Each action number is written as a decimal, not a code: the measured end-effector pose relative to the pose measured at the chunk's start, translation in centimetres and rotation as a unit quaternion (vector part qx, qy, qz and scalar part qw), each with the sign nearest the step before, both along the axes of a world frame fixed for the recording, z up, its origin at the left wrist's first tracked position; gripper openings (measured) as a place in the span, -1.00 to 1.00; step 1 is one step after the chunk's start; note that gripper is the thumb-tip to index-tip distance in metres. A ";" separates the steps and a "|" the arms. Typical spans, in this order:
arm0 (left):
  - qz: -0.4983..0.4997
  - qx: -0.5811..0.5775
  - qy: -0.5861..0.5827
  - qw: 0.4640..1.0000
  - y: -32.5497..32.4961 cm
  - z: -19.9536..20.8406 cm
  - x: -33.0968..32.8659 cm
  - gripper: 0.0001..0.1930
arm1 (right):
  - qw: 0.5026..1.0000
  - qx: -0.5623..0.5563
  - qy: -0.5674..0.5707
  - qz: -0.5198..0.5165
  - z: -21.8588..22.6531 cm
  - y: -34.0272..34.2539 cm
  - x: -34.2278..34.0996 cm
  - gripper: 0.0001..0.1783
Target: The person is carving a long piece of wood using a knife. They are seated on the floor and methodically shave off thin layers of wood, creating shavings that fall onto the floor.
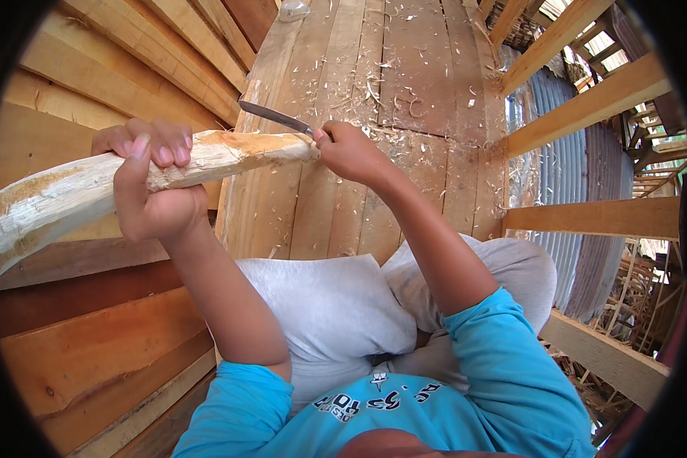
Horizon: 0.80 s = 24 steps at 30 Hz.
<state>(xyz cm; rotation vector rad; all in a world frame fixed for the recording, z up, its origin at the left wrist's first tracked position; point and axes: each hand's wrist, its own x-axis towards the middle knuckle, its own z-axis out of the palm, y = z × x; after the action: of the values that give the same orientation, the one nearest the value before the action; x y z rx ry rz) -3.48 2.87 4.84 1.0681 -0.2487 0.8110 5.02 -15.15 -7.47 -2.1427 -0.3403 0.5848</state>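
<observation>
Your left hand grips pale timber, your right hand clenches a knife, as a clear container, contents indistinct, sits near twelve o'clock.

1. Premises: apparently an open-sided woodworking place.
2. Plank floor: pale wood shavings strewn across its middle.
3. Left edge: rows of timber boards; stack or wall, undetermined.
4. Right edge: timber rails, corrugated metal sheets beyond.
5. Above left edge: knife beside roughly pared pale wood piece.
</observation>
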 end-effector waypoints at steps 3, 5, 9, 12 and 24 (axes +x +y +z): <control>0.047 0.002 0.023 0.999 0.6 -0.5 -0.1 -0.87 | 0.999 0.052 -0.005 0.000 -0.6 -0.8 -0.3 -0.62; 0.048 0.000 0.026 0.999 0.9 -0.6 0.1 -0.87 | 0.997 0.074 -0.002 0.000 -1.1 -1.0 -0.4 -0.63; 0.033 -0.003 0.018 0.999 1.0 -0.5 0.4 -0.86 | 0.996 0.073 -0.025 -0.045 -3.7 -0.3 -1.1 -0.67; 0.040 -0.015 0.023 0.999 1.7 -0.8 0.3 -0.86 | 0.998 0.054 -0.032 -0.027 -3.2 0.3 -1.6 -0.73; 0.042 -0.003 0.029 0.999 1.9 -0.8 0.4 -0.92 | 0.979 0.073 0.188 0.021 -3.1 0.3 -3.7 -0.63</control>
<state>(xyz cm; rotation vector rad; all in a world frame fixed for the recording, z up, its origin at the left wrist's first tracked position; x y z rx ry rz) -3.08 4.81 4.08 1.1002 -0.1517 0.8543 1.30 -14.84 -10.53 -1.8401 -0.2114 0.9403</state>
